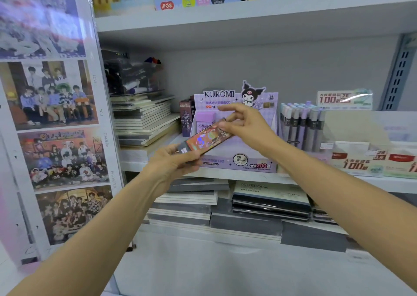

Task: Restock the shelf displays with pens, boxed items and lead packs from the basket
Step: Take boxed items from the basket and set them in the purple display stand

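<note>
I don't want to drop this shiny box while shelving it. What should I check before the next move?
1. Left hand grip on the shiny box: ok, fingers curled round its lower end.
2. Right hand hold: cannot tell; fingers spread at the upper end.
3. Kuromi display standing upright: ok.
4. Dark boxes left of it upright: ok.
5. Free slot for this box: cannot tell, hidden behind the hands.

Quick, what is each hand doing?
Left hand: holding the near end of the box.
Right hand: at the box's far end; cannot tell if gripping.
</note>
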### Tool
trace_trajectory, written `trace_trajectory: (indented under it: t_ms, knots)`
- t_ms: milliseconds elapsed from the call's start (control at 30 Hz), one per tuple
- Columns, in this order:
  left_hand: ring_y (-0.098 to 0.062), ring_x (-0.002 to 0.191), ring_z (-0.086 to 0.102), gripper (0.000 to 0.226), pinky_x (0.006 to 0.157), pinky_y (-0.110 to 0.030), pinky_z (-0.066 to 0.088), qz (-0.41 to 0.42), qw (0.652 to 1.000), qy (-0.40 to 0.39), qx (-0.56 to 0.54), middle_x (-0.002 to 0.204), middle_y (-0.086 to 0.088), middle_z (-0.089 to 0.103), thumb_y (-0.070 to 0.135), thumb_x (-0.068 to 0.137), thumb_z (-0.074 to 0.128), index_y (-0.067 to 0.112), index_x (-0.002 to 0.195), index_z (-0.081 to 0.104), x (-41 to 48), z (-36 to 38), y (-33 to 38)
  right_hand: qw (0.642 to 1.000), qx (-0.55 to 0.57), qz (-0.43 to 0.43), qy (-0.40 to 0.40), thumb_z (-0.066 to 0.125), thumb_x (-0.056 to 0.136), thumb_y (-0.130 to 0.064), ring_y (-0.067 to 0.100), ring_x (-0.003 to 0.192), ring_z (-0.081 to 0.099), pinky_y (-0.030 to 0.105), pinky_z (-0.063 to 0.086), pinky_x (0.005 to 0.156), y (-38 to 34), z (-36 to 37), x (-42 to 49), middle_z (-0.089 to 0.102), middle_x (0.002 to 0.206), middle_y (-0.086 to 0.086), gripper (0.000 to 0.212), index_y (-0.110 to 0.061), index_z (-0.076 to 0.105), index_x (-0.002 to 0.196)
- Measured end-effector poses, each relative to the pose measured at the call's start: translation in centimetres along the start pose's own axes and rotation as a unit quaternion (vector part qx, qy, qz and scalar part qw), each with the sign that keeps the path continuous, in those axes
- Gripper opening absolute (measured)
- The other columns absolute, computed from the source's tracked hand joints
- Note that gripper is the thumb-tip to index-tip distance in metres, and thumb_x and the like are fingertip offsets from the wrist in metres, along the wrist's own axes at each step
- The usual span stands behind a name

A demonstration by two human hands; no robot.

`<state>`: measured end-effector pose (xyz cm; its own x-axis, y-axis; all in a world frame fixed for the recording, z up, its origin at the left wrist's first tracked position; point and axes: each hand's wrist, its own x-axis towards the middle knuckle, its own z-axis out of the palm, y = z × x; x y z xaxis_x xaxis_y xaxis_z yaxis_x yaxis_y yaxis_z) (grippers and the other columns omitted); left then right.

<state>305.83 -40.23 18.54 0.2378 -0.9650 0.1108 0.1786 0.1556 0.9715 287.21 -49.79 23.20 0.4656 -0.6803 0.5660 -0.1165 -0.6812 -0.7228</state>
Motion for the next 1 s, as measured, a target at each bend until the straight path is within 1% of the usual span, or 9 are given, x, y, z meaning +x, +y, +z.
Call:
trace_trajectory:
  t_ms: [167,267,400,500,567,633,733,833,1000]
  knots:
    - [-0.016,0.072,0.071,0.010,0.064,-0.020,0.057,0.066,0.995,0.061,-0.035,0.082,-0.008,0.075,0.004,0.085,0.068,0.002,0.095,0.067,0.1,0.6,0.4,0.990,0.005,0.066,-0.124,0.071,0.086,-0.012,0.011,0.072,0.071,0.022,0.057,0.066,0.6,-0.6,-2.3,0.068,0.085,0.003,0.016,-0.013,0.066,0.101]
    - [-0.018,0.075,0.068,0.019,0.068,-0.021,0.057,0.108,0.991,0.071,-0.011,0.085,-0.009,0.072,0.005,0.086,0.069,0.001,0.104,0.065,0.0,1.5,0.4,0.994,0.024,0.049,-0.090,0.068,0.089,-0.013,0.013,0.078,0.070,0.022,0.056,0.067,0.1,-0.9,-2.3,0.070,0.089,0.004,0.012,-0.010,0.066,0.101]
    - [-0.013,0.069,0.069,0.040,0.064,-0.021,0.056,0.173,0.981,0.062,0.069,0.079,-0.005,0.073,0.005,0.079,0.077,0.010,0.113,0.056,-0.1,3.1,1.2,0.997,0.024,-0.008,-0.076,0.063,0.093,-0.021,0.019,0.098,0.067,0.028,0.056,0.083,-1.2,-0.5,-1.6,0.066,0.106,0.005,0.040,-0.021,0.056,0.132]
    - [-0.012,0.069,0.069,0.047,0.068,-0.022,0.057,0.212,0.968,0.038,0.128,0.069,0.003,0.072,0.008,0.080,0.077,0.012,0.118,0.051,-0.2,4.1,1.3,0.994,-0.044,-0.063,-0.079,0.062,0.094,-0.014,0.023,0.095,0.066,0.033,0.054,0.085,-1.7,-0.2,-1.3,0.068,0.101,0.009,0.035,-0.022,0.060,0.127]
    - [-0.008,0.078,0.068,0.046,0.075,-0.020,0.054,0.242,0.951,0.044,0.189,0.081,0.005,0.072,0.018,0.084,0.075,0.017,0.122,0.049,-0.3,4.3,0.9,0.996,-0.051,-0.061,-0.035,0.062,0.093,-0.010,0.022,0.092,0.066,0.033,0.056,0.083,-2.0,-0.8,-0.9,0.069,0.101,0.007,0.026,-0.018,0.063,0.118]
    - [-0.004,0.098,0.063,0.044,0.085,-0.018,0.047,0.275,0.907,0.046,0.315,0.108,0.008,0.067,0.026,0.089,0.069,0.020,0.127,0.049,-0.3,3.9,0.2,0.997,-0.025,-0.042,0.054,0.062,0.093,-0.009,0.022,0.092,0.067,0.034,0.058,0.082,-2.1,-1.7,-0.3,0.068,0.106,0.010,0.021,-0.015,0.059,0.113]
    - [-0.017,0.133,0.042,0.054,0.107,-0.026,0.030,0.297,0.779,0.003,0.553,0.144,-0.001,0.049,0.032,0.092,0.063,0.017,0.140,0.046,0.1,3.0,-1.4,0.983,-0.002,-0.025,0.180,0.060,0.094,-0.007,0.012,0.083,0.065,0.033,0.058,0.079,-2.0,-2.9,0.6,0.066,0.108,0.008,0.017,-0.013,0.051,0.107]
    - [-0.021,0.142,0.028,0.067,0.117,-0.034,0.017,0.284,0.675,-0.048,0.679,0.153,-0.003,0.036,0.041,0.093,0.059,0.019,0.150,0.032,0.4,2.5,-3.3,0.980,-0.062,-0.012,0.190,0.059,0.093,-0.006,0.016,0.089,0.067,0.042,0.056,0.084,-1.2,-2.8,1.0,0.067,0.102,0.002,0.016,-0.012,0.050,0.106]
    - [-0.019,0.135,0.033,0.066,0.119,-0.035,0.013,0.321,0.630,-0.031,0.706,0.147,0.002,0.040,0.040,0.091,0.059,0.021,0.149,0.032,0.7,2.1,-4.4,0.984,-0.104,-0.005,0.145,0.057,0.094,-0.005,0.025,0.092,0.067,0.049,0.054,0.085,0.3,-1.2,1.1,0.068,0.104,0.009,0.016,-0.014,0.048,0.104]
